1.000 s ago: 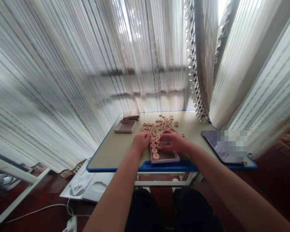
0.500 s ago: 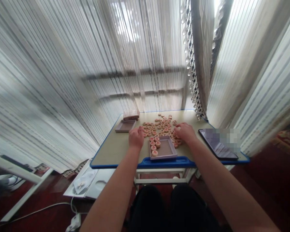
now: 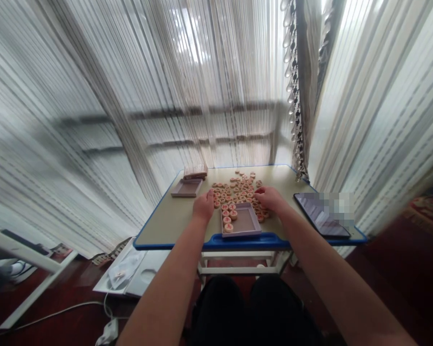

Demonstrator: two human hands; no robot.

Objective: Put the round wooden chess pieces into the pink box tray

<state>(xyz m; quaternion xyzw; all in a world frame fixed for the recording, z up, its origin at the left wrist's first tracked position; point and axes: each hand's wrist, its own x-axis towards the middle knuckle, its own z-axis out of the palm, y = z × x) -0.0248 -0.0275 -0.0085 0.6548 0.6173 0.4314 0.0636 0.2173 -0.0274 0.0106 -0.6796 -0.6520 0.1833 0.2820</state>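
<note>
Many round wooden pieces with red or dark characters [image 3: 243,185] lie spread over the middle of the table. In front of them a shallow pinkish box tray [image 3: 246,223] holds several red-marked pieces [image 3: 228,228] along its left side. My left hand [image 3: 203,205] rests at the left edge of the spread pieces, its fingers curled together; what they hold, if anything, is hidden. At the right edge of the pieces, my right hand [image 3: 269,198] has thumb and fingertips pinched together over the pieces, and anything between them is too small to make out.
A second shallow tray [image 3: 186,188] sits at the back left, with a stacked box [image 3: 196,171] behind it. A tablet [image 3: 323,216] lies at the right of the blue-edged table [image 3: 162,226]. Striped string curtains hang behind the table.
My right hand has shifted slightly left over the pieces, its fingers closer together. My left hand has barely moved. The view has shifted a little.
</note>
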